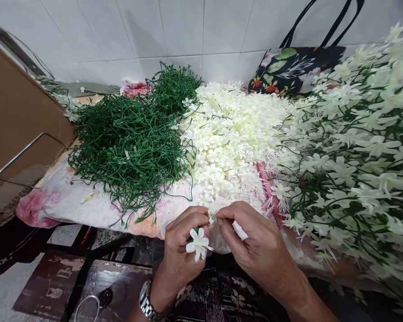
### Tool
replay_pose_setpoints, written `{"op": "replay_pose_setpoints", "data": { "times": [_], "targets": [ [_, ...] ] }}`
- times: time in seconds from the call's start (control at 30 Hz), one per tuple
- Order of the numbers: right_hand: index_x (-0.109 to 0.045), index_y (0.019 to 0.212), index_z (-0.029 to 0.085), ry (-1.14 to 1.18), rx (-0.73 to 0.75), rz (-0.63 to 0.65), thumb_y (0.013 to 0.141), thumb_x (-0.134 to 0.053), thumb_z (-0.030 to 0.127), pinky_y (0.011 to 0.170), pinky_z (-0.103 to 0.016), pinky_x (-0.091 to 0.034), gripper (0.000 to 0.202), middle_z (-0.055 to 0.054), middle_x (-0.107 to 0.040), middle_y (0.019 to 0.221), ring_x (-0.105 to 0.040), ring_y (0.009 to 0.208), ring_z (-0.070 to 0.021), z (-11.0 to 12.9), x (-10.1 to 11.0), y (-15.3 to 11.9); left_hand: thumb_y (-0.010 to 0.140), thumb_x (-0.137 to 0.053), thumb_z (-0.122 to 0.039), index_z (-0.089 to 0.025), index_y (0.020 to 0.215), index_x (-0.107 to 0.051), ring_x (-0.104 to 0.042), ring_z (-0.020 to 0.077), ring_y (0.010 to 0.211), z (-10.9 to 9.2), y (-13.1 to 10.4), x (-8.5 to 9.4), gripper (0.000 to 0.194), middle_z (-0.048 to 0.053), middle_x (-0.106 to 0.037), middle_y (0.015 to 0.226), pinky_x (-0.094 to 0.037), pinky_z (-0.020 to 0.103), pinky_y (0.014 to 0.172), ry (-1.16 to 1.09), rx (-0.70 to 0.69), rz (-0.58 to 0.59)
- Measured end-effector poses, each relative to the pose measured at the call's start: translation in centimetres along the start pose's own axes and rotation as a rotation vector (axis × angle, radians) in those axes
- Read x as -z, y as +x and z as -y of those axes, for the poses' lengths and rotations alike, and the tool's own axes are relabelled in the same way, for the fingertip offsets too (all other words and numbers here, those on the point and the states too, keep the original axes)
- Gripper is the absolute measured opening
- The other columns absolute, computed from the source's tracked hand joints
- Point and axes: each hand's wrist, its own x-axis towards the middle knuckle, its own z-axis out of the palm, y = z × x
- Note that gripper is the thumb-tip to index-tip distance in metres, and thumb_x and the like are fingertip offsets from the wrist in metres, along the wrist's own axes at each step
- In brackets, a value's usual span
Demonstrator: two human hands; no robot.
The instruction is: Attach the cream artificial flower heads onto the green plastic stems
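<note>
Near the table's front edge, my left hand [188,241] is closed on a green stem that bears a white flower [198,243]; the open bloom hangs over its fingers. Beside it, my right hand [255,241] pinches a small white piece [212,218] between thumb and forefinger, touching the left fingertips. Beyond my hands lies a heap of loose white blossoms [228,134]. To its left is a tangled pile of green stems [130,143]. Many assembled white flowers on green stems [349,170] fill the right side.
A flowered cloth [97,214] covers the table. At the left stand a brown cardboard box [16,116] and a bent metal rod [20,154]. A black floral bag [295,69] leans on the tiled wall [181,31].
</note>
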Motion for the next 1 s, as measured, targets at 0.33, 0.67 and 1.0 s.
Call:
{"op": "replay_pose_setpoints", "data": {
  "times": [0.33,0.67,1.0],
  "targets": [
    [-0.059,0.082,0.014,-0.063,0.036,0.074,0.085,-0.044,0.005,0.060,-0.028,-0.045,0.017,-0.003,-0.056,0.070,-0.053,0.067,-0.0147,0.1,0.5,-0.1,0.080,-0.056,-0.015,-0.018,0.080,-0.062,-0.060,0.0140,0.063,0.1,-0.3,0.6,0.007,0.002,-0.065,0.071,-0.047,0.023,0.057,-0.108,0.149,0.016],
    [-0.060,0.083,0.014,-0.045,0.052,0.110,0.087,-0.044,0.008,0.059,-0.028,-0.047,0.018,-0.005,-0.057,0.071,-0.054,0.067,-0.0149,0.4,0.7,0.1,0.077,-0.064,-0.016,-0.018,0.075,-0.066,-0.059,0.0127,0.064,0.9,-0.8,-0.6,0.004,0.000,-0.066,0.069,-0.046,0.021,0.059,-0.362,0.399,-0.103],
    [-0.057,0.084,0.016,0.039,0.018,0.066,0.084,-0.043,0.005,0.057,-0.025,-0.047,0.018,-0.003,-0.056,0.070,-0.055,0.066,-0.0132,0.3,0.1,-0.1,0.079,-0.056,-0.006,-0.018,0.076,-0.060,-0.057,0.0124,0.063,-0.4,-0.1,0.0,0.013,0.000,-0.061,0.068,-0.046,0.023,0.058,-0.107,0.140,-0.075]
  ]
}}
